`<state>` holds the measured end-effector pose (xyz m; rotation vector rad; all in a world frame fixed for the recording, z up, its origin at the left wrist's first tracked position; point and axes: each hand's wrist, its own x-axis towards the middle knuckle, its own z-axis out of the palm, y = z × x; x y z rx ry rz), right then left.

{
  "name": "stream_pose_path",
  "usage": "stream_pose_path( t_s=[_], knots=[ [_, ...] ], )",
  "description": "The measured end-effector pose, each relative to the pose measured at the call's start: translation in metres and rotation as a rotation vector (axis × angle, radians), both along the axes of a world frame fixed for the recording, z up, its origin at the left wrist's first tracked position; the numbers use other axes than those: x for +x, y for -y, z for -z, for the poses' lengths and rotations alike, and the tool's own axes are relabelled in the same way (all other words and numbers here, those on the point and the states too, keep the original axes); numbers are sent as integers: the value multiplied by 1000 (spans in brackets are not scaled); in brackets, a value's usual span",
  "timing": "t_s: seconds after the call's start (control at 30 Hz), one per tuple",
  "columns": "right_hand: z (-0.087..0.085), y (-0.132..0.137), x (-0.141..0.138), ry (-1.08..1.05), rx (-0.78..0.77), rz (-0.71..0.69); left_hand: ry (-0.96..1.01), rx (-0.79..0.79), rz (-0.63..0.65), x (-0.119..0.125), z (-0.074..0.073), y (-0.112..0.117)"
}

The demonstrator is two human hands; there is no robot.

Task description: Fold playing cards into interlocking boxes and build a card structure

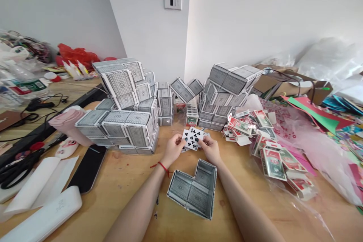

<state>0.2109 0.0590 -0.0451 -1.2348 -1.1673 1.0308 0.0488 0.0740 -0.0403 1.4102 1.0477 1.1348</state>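
In the head view, the person's left hand [175, 146] and right hand [211, 150] meet above the wooden table [136, 185], near its middle. Between them are a few playing cards [193, 138], fanned a little, with the faces turned up; the top one shows black clubs. The left hand pinches the cards at their left edge, with the thumb on the top face. The right hand pinches them in the same way at the right side. How the other fingers stand beneath, I cannot tell. A red string [163, 166] goes around the left wrist.

Between the forearms lies an open L-shaped tray [214, 185], made from grey patterned cards. Behind the hands stand two stacks of grey card blocks, the left stack [127, 126] and the right stack [227, 96], and between these stacks is a V-shaped block [185, 92]. To the right lies a pile of red and green card boxes [273, 164]. To the left there are a black phone [87, 168], a white case [45, 215] and black scissors [24, 162].
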Motion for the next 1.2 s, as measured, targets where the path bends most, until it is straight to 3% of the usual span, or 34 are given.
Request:
stream_pose_path(
  t_s=[0.1, 0.4, 0.63, 1.2],
  knots=[
    [4, -1, 1, 69, 2, 22, -100, 69, -8, -2, 0, 0],
    [9, -3, 2, 103, -9, 37, -234, 57, 15, -7, -6, -3],
    [9, -2, 1, 78, -15, 30, -219, -5, 39, -10, -10, -3],
    [14, -3, 1, 9, -73, -12, -255, 44, 36, -11, -7, -3]
  ],
)
